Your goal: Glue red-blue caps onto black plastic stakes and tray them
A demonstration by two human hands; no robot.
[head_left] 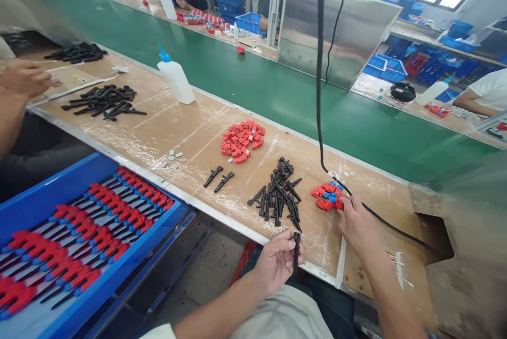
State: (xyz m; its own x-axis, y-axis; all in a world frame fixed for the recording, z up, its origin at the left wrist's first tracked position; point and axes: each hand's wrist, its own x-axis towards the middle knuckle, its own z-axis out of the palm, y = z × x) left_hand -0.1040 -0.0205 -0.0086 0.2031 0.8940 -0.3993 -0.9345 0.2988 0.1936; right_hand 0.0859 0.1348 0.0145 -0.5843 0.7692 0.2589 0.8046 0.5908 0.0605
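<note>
Between the fingers of my left hand (278, 261) is a slim black plastic part (296, 254), held upright near the table's front edge. My right hand (356, 220) reaches to a small pile of red and blue plastic pieces (327, 196); its fingertips touch the pile's right side, and what they pinch is hidden. Just beyond my left hand lies a heap of similar black parts (279, 191). Two more black parts (219, 178) lie apart to its left. Farther back sits a pile of red plastic pieces (242, 141).
At left, a blue tray (154, 223) holds rows of red, blue and black assemblies. A white bottle with a blue tip (176, 80) stands near the green belt (237, 77). A black cable (320, 64) hangs down across the table. Another person's hand (26, 80) is at far left.
</note>
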